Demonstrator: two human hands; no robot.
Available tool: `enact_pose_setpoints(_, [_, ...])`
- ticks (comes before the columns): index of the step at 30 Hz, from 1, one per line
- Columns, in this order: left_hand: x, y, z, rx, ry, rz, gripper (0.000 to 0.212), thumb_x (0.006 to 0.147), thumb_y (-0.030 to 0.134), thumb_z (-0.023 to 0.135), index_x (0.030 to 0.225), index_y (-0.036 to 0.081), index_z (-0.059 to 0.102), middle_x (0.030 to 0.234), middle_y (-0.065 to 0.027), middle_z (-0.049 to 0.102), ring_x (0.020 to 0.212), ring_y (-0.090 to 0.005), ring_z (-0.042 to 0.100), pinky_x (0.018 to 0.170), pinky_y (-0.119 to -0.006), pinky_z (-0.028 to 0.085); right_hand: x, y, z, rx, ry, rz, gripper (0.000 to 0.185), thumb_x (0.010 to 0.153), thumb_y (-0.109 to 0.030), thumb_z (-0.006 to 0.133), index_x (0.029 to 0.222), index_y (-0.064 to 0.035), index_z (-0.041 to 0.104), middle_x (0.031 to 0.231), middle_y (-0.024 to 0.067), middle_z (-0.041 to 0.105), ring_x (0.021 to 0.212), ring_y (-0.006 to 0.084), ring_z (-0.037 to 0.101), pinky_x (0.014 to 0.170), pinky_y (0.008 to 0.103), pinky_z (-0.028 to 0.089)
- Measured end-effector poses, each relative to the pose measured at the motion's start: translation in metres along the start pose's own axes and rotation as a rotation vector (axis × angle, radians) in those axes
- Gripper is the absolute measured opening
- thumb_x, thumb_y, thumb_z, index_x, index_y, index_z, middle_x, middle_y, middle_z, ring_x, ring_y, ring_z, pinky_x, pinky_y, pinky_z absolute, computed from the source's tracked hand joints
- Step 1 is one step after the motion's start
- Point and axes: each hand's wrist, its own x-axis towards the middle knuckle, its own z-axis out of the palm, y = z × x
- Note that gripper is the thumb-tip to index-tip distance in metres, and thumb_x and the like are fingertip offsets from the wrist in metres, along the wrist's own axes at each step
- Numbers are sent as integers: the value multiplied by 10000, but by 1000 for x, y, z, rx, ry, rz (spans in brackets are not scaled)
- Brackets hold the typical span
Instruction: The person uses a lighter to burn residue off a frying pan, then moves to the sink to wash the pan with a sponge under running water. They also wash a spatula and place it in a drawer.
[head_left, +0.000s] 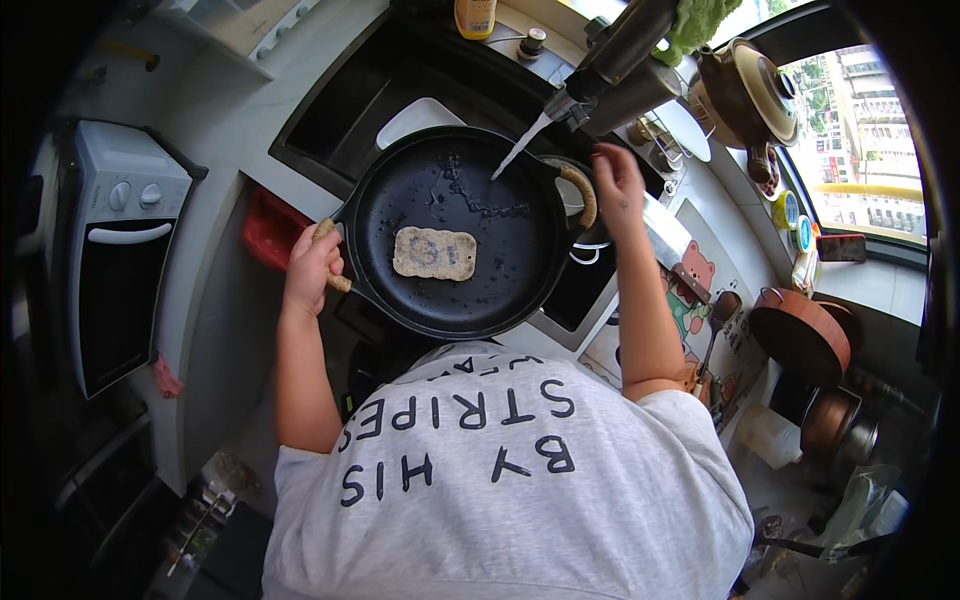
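Observation:
A large black frying pan (510, 277) with two cord-wrapped handles is tilted over the sink's front edge. My left hand (313, 266) is closed around its left handle. Near the right handle (580, 196), my right hand (618, 180) is raised with fingers partly curled; whether it touches anything is hard to tell. A scalloped, printed sponge (435, 254) lies flat inside the pan. Water (521, 147) runs from the faucet (568, 103) into the pan, where wet streaks and drops show. Behind the pan, a white dish (420, 120) is partly hidden, as is a bowl (568, 196) under the right handle.
The black sink (330, 112) surrounds the pan. On the right are a cleaver (688, 282), a ladle (721, 311) and a round wooden board (799, 337). A clay pot (739, 97) stands by the window. A red basin (274, 229) is below left, beyond it a white oven (127, 247).

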Motion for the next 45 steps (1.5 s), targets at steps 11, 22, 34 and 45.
enact_pose_setpoints(11, [4, 5, 8, 5, -74, -12, 97, 891, 133, 560, 925, 70, 493, 642, 48, 389, 543, -52, 373, 519, -216, 353, 31, -50, 120, 253, -501, 192, 410, 887, -249, 626, 1225, -36, 534, 1123, 129, 603, 1045, 244, 576, 902, 384, 494])
enact_pose_setpoints(22, [4, -3, -4, 1, -108, -1, 144, 901, 170, 537, 948, 36, 512, 681, 10, 446, 571, -86, 453, 547, -240, 401, -123, -79, 116, -1120, -871, -222, 656, 781, -255, 621, 1390, -310, 382, 1366, 180, 399, 1192, 384, 447, 923, 471, 420])
enact_pose_setpoints(34, [3, -2, -6, 42, -166, 24, 152, 913, 162, 516, 965, 20, 493, 684, 5, 450, 578, -92, 452, 562, -252, 414, -50, -45, 239, -880, -229, -239, 384, 800, -131, 521, 1178, -73, 556, 1118, 149, 567, 951, 337, 583, 778, 431, 485])
enact_pose_setpoints(45, [-2, 1, 10, 61, -79, 7, 148, 915, 170, 526, 950, 28, 505, 663, 14, 450, 576, -88, 446, 563, -240, 407, -127, -85, 133, -231, -1099, -323, 350, 789, -46, 513, 1134, -54, 569, 1049, 172, 583, 955, 357, 572, 852, 433, 451])
